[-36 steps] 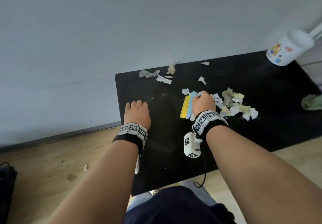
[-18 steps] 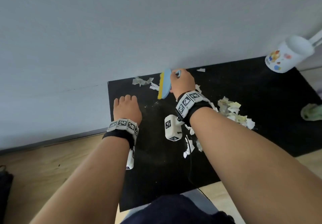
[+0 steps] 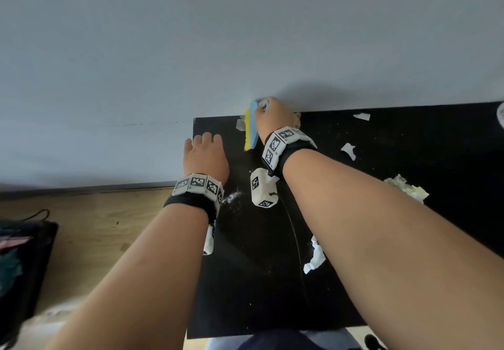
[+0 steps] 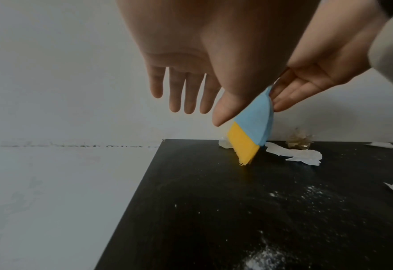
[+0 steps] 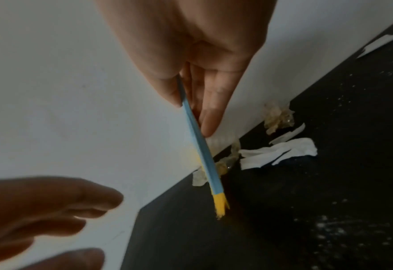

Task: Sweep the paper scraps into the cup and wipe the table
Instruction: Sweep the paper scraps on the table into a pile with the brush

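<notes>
Blue-backed brush (image 3: 252,129) pinched in right hand (image 3: 273,120), seemingly touching table (image 3: 381,186); left hand (image 3: 205,158) flat, fingers straight.

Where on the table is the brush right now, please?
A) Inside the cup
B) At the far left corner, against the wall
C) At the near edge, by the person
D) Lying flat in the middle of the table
B: the right hand holds the blue and yellow brush at the far left corner of the black table, bristles down beside scraps along the wall.

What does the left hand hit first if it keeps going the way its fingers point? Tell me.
Probably the wall. The left hand hovers open at the table corner, fingers aimed at it; nothing shows between, though depth is unclear.
</notes>
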Demonstrator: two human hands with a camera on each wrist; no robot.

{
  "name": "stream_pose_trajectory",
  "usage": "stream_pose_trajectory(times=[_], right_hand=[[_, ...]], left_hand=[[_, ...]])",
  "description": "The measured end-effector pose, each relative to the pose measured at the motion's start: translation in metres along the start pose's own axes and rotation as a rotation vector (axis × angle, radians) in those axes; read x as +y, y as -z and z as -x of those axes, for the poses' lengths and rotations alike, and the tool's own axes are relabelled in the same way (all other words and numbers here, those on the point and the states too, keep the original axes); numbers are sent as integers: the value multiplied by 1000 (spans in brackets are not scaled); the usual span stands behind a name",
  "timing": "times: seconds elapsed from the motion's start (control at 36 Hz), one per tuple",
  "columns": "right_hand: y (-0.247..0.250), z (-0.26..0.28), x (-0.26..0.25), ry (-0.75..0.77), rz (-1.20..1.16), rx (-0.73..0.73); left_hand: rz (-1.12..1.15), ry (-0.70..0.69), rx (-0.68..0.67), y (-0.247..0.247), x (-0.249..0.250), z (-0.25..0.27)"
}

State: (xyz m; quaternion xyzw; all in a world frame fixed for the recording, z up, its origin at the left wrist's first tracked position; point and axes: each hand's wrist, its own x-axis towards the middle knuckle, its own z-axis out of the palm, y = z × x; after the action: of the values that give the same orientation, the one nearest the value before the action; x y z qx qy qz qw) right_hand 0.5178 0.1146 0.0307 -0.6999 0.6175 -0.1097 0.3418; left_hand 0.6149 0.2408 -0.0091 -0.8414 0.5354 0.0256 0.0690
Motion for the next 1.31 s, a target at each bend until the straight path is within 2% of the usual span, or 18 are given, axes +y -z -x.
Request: stream_pose_trajectory(times=[0.22, 0.61, 0.81, 0.97, 1.14, 1.31], right_hand=[[12, -2, 33, -131, -69, 112], [48, 71, 109, -313, 35, 225], [68, 105, 124, -256, -33, 374], [96, 111, 125, -182, -75, 453], [125, 96, 139, -95, 2, 412], [153, 60, 161, 32, 98, 335]], left_hand=[[32, -8, -8, -1, 8, 1], [47, -129, -27, 15, 38, 32], [41, -235, -7, 22, 61, 50], [40, -308, 11, 34, 87, 53], [24, -319, 55, 42, 117, 50], [31, -242, 54, 45, 153, 33]])
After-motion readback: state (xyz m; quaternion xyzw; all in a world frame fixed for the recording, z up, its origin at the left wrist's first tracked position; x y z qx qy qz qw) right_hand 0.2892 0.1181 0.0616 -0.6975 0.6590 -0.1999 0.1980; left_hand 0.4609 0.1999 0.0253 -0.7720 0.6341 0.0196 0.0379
